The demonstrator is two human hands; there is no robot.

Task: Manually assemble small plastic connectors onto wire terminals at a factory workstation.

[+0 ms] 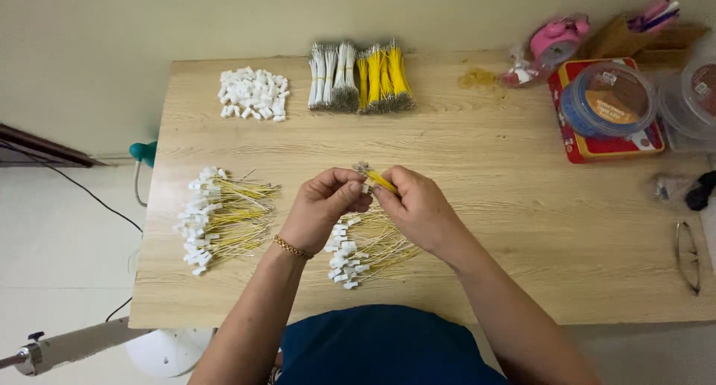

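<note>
The left hand (322,206) pinches a small white connector (365,187) while the right hand (419,206) grips short yellow wires (381,180), the two meeting above the worktop (485,176), apparently so wire ends line up with the housing. Directly beneath lies a pile of wired connectors (362,251), with a larger pile (220,217) to the left. At the far edge sit loose white connectors (253,94) and bundled white and yellow wires (362,77) (stock kept within reach).
</note>
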